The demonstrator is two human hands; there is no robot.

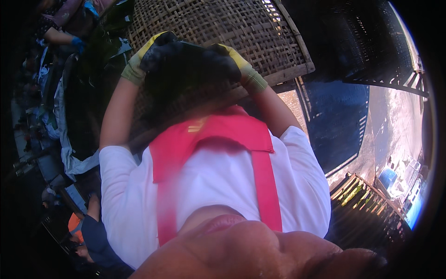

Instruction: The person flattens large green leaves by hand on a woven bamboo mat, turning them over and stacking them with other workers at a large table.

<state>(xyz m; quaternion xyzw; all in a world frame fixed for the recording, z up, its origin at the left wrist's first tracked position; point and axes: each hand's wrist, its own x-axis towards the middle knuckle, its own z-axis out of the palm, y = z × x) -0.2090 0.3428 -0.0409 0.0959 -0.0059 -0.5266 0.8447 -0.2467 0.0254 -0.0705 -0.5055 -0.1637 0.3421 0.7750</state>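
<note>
My left hand (pixel 154 52) and my right hand (pixel 231 62) wear yellow gloves with black palms and pale cuffs. Between them is a dark, sheet-like thing (pixel 188 67) with a thin edge along its top. Each hand is closed at one side of it; the fingertips are lost in the dark. What it is made of cannot be told. Beneath and beyond lies a large woven bamboo tray (pixel 251 32) with a wooden rim, which the dark thing partly covers.
At the upper left, another person's blue-gloved hand (pixel 78 44) is near dark material. White sheeting (pixel 65 135) edges a dark area on the left. Someone in orange (pixel 75 225) is at the lower left. A dark blue panel (pixel 337 118) and a slatted rack (pixel 367 195) stand to the right.
</note>
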